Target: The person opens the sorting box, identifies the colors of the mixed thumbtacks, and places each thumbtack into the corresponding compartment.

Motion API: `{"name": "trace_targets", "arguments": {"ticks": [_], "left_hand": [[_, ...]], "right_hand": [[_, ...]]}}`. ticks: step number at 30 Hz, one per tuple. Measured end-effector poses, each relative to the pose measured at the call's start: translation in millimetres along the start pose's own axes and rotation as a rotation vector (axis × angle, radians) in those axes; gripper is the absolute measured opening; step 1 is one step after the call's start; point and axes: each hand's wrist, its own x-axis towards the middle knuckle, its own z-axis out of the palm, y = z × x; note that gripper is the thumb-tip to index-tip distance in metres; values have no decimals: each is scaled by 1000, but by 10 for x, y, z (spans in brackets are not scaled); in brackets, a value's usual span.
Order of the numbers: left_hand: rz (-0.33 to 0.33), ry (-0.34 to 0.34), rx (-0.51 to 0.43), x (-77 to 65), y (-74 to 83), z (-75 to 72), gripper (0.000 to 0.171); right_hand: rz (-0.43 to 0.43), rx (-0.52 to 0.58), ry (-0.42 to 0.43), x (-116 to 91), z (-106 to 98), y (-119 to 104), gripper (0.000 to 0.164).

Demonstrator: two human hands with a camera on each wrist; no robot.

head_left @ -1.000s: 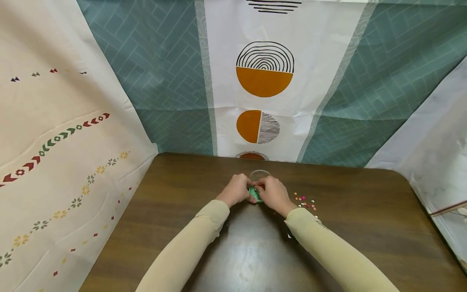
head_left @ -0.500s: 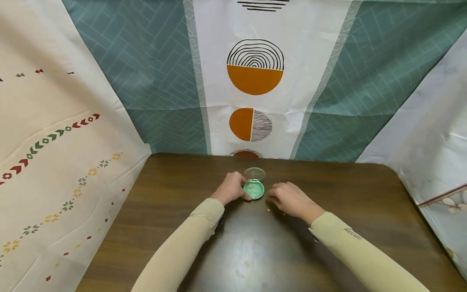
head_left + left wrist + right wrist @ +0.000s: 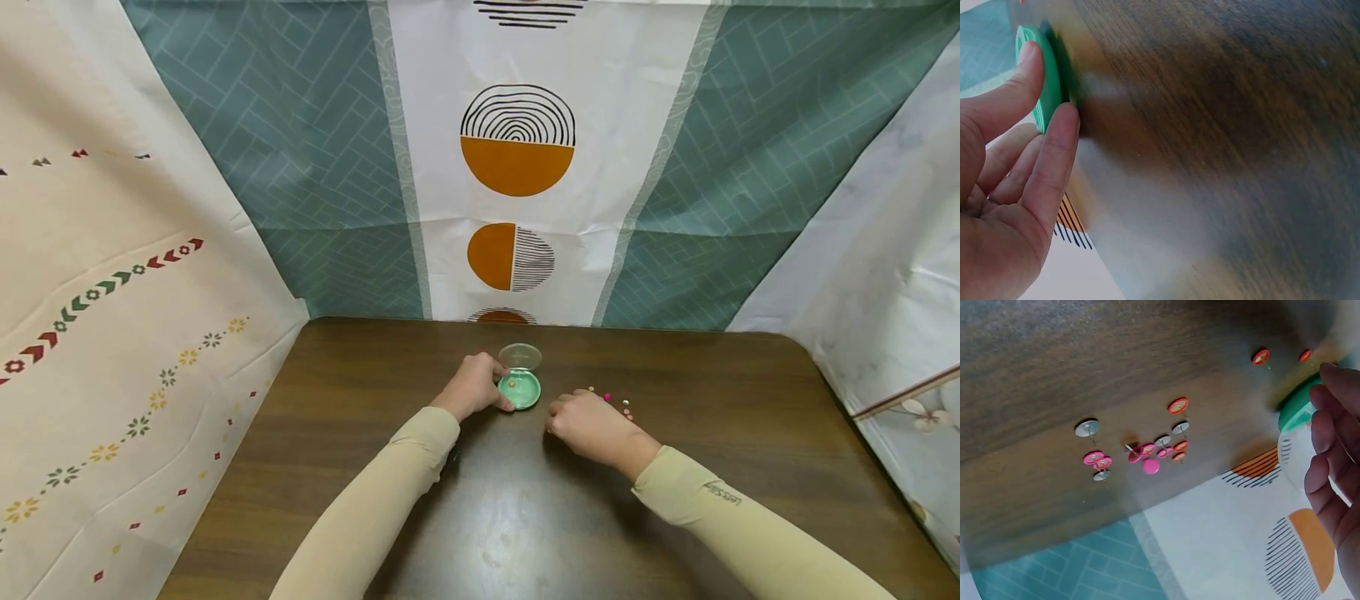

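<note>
In the head view a small round green thumbtack case (image 3: pixel 527 395) lies on the table with its clear lid (image 3: pixel 521 356) tipped back. One orange thumbtack (image 3: pixel 512 384) is inside it. My left hand (image 3: pixel 474 387) pinches the case's left side, thumb at the rim; the left wrist view shows the green edge (image 3: pixel 1050 78) between thumb and fingers. My right hand (image 3: pixel 588 423) is low over the table, right of the case, fingers loosely bent. In the right wrist view its fingertips are close to a red thumbtack (image 3: pixel 1305 355), with another red thumbtack (image 3: pixel 1261 357) farther off.
Several pink, silver and orange thumbtacks (image 3: pixel 1150 465) lie scattered on the brown wooden table (image 3: pixel 360 467), beyond and right of my right hand, some with points up. Patterned cloth (image 3: pixel 345 167) hangs behind the table's far edge and along both sides.
My right hand has left the case and moved right, down towards the loose thumbtacks. The left hand keeps its grip on the case. The head view has shifted slightly.
</note>
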Motion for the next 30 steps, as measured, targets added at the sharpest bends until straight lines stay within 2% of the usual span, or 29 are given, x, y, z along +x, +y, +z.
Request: {"name": "trace_targets", "arguments": {"ticks": [8,16,30], "left_hand": [[-6,-6,8,-6,-7,5,63],[25,10,-2,-5,-16,-16,63],[16,6,12,-12,-14,-14,65]], "right_hand": [[-34,-76,21,9,30,-21,17],[-49,-83,13,25,35,-16,14],[-82,-119,-19,69,58,-24,14]]}}
